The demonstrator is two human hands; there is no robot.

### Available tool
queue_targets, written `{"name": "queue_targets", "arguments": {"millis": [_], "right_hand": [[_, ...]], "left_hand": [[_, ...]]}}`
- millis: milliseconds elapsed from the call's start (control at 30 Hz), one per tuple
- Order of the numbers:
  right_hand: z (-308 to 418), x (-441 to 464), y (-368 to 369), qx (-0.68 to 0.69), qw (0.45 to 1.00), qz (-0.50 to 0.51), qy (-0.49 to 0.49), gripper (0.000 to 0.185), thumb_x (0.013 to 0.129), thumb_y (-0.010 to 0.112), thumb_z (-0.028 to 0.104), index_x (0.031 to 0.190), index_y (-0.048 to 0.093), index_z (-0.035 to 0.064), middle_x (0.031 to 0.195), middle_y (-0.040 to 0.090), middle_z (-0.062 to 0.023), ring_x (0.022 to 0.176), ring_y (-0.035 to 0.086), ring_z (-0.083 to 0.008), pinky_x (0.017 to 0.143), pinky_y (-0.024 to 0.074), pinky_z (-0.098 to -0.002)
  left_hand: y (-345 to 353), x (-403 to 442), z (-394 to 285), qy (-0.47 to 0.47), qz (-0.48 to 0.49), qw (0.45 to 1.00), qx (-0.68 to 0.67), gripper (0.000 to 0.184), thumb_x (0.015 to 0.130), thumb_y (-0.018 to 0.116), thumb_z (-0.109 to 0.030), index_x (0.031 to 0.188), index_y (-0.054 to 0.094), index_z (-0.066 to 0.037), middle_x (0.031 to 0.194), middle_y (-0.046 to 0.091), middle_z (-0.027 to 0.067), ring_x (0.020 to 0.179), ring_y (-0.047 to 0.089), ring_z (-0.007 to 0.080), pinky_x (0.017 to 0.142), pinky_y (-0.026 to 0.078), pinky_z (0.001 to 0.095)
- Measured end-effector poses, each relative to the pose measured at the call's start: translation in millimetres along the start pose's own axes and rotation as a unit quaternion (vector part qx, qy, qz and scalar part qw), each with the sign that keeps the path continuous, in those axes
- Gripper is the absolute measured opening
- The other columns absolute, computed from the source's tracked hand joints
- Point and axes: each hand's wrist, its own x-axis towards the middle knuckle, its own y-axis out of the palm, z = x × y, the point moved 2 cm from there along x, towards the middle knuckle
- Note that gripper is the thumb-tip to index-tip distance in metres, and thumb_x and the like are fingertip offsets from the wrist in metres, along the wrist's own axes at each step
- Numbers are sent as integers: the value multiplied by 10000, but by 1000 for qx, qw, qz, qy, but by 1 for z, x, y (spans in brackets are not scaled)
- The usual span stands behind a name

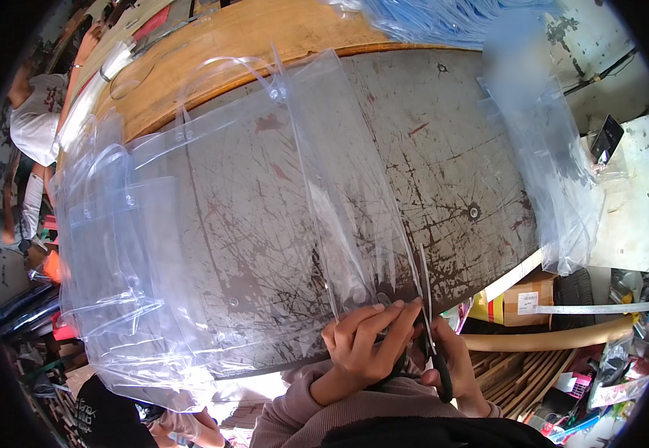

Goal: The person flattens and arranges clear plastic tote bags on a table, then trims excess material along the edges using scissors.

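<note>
A clear plastic bag (313,142) with looped handles lies across the scratched grey tabletop (459,164), its lower corner at the near edge. My left hand (365,340) has its fingers closed on that corner. Just to its right, my right hand (448,358) grips scissors (427,321) by their black handle. The blades point away from me, beside the bag's edge and my left fingertips. Whether they touch the plastic I cannot tell.
More clear bags (123,254) are heaped at the left, and clear plastic sheets (556,179) hang over the right edge. Blue strands (444,19) lie at the back, on a wooden surface (265,37). Other people (37,123) are at the left. A phone (607,138) rests at the right.
</note>
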Motion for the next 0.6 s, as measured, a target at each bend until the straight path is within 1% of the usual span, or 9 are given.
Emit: {"name": "queue_targets", "arguments": {"millis": [67, 133, 233, 300, 467, 500, 533, 567, 600], "right_hand": [[3, 1, 0, -16, 1000, 2, -4, 802, 595, 806, 536, 1090, 464, 6, 754, 530, -28, 654, 509, -107, 610, 439, -258], [8, 2, 0, -70, 997, -4, -20, 791, 601, 814, 510, 1097, 459, 6, 772, 533, -36, 662, 518, -114, 617, 446, -262], [13, 3, 4, -62, 998, -13, -11, 792, 598, 824, 488, 1103, 455, 1, 795, 539, -44, 676, 526, -116, 624, 453, -263], [11, 3, 4, -78, 997, -24, -17, 800, 582, 833, 489, 1089, 452, 1, 780, 539, -41, 653, 513, -109, 598, 442, -256], [2, 1, 3, -117, 991, -45, -42, 781, 564, 794, 587, 996, 485, 15, 614, 495, 8, 544, 457, -72, 498, 374, -217], [3, 1, 5, -119, 991, -45, -44, 781, 564, 794, 587, 996, 485, 15, 614, 495, 8, 544, 457, -72, 498, 374, -217], [5, 1, 7, -120, 990, -54, -44, 781, 559, 783, 606, 981, 496, 15, 599, 489, 12, 534, 451, -65, 488, 365, -210], [7, 1, 7, -122, 989, -64, -44, 782, 554, 772, 625, 966, 507, 15, 583, 483, 17, 524, 446, -57, 478, 355, -203], [7, 0, 6, -125, 989, -67, -44, 782, 554, 772, 625, 966, 507, 15, 583, 483, 17, 524, 446, -57, 478, 355, -203]], "left_hand": [[0, 0, 0, -3, -5, 1000, -6, 290, 611, 712, -139, 895, 726, -192, 865, 587, -82, 844, 494, 142, 744, 369, 280], [-2, -1, 1, -4, -3, 1000, -6, 300, 604, 712, -142, 899, 725, -194, 873, 587, -84, 847, 494, 140, 747, 366, 281], [0, -2, 3, -5, -10, 1000, -9, 314, 597, 708, -154, 907, 724, -197, 890, 586, -87, 855, 495, 135, 754, 360, 286], [-2, -2, 4, -10, -19, 1000, -9, 318, 596, 704, -162, 912, 724, -198, 900, 586, -89, 860, 496, 132, 759, 358, 289], [-3, -3, 6, -5, -5, 1000, -29, 274, 650, 692, -227, 922, 721, -205, 913, 584, -93, 872, 498, 132, 753, 353, 296], [-3, -4, 7, -5, -7, 1000, -29, 274, 650, 692, -227, 922, 721, -205, 913, 584, -93, 872, 498, 132, 753, 353, 296], [-2, -6, 8, -10, -7, 1000, -21, 245, 745, 607, -301, 949, 716, -219, 930, 591, -101, 878, 507, 100, 771, 334, 285], [-1, -7, 8, -14, -6, 1000, -14, 273, 841, 522, -376, 976, 711, -232, 946, 598, -110, 885, 516, 69, 789, 315, 274], [-2, -6, 8, -15, -7, 1000, -17, 273, 841, 522, -376, 976, 711, -232, 946, 598, -110, 885, 516, 69, 789, 315, 274]]}}
